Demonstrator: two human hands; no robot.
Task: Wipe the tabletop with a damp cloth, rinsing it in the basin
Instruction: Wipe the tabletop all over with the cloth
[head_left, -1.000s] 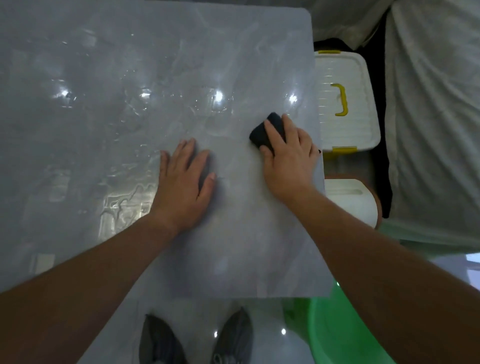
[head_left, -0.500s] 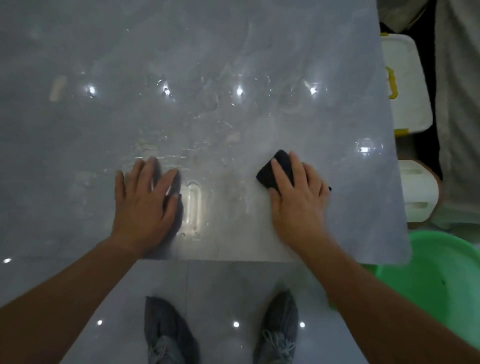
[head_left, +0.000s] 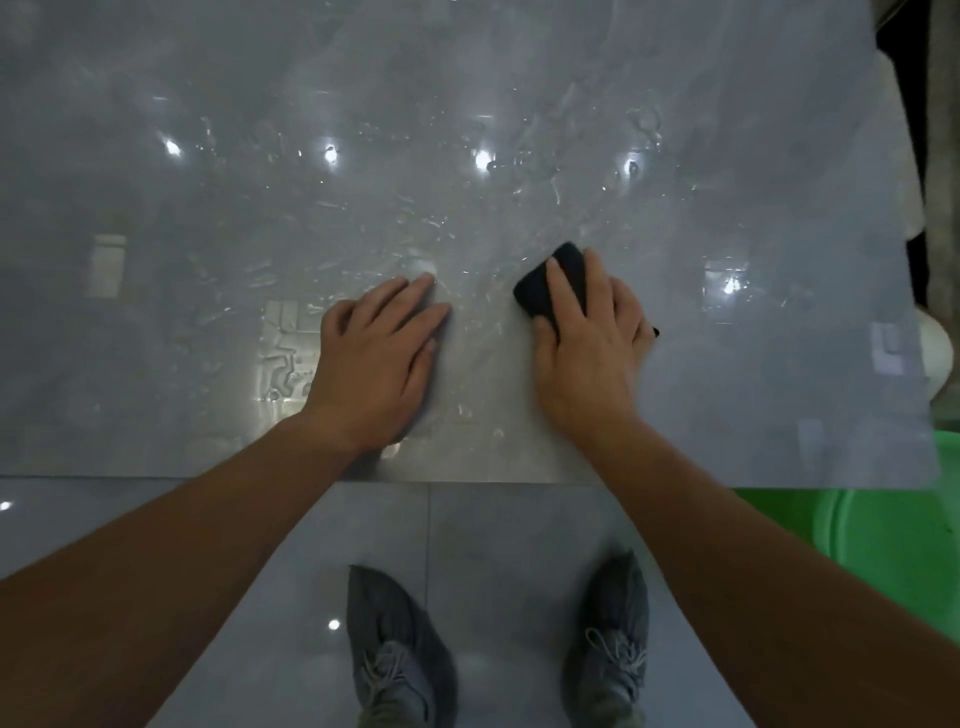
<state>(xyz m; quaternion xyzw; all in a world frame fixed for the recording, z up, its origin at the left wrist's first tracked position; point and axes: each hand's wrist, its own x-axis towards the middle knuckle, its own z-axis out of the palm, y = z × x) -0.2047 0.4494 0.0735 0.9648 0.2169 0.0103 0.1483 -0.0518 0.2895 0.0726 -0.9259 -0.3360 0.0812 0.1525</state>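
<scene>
Head view, the only one: the tabletop (head_left: 779, 130) beyond both hands glistens with streaks and beads of water, so wiping looks well under way, though how much is left cannot be told. Dry-looking surface lies to the right of the right hand (head_left: 589, 343). That hand presses flat on the dark cloth (head_left: 550, 286), fingers laid over it and holding it against the table. Just beside it, the left hand (head_left: 376, 358) rests palm down, fingers together, bracing near the front edge. Behind and right of the right arm, the green basin (head_left: 893, 545) waits on the floor.
</scene>
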